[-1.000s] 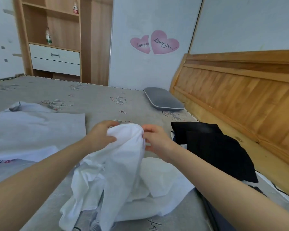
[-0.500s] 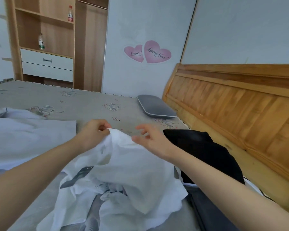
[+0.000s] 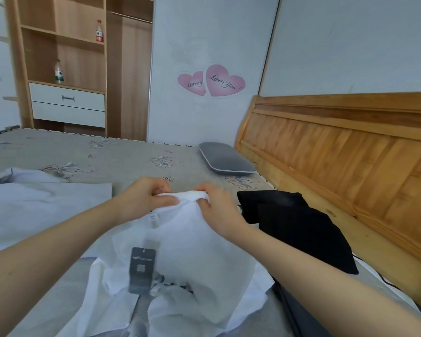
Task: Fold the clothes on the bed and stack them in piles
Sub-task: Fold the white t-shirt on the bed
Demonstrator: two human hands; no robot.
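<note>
Pinching the white shirt (image 3: pixel 192 242) by its top edge, left hand (image 3: pixel 144 198) and right hand (image 3: pixel 214 205) close together.

I see both sets of fingers gripping the bunched hem above the bed (image 3: pixel 122 164) — the cloth hangs toward me, edge running left-right. Grey tag (image 3: pixel 142 269) dangles, print unreadable; wall hearts (image 3: pixel 212 81) read "Love You!".

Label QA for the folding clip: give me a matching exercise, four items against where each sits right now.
Items:
1. white shirt
2. black garment
3. grey pillow
4. dark hang tag

Places:
A. far end of the bed, by the headboard
B. lying on the white fabric, near side
C. on the bed, right of the hands
D. gripped at its top edge by both hands

Pairs: 1-D, 2-C, 3-A, 4-B
</note>
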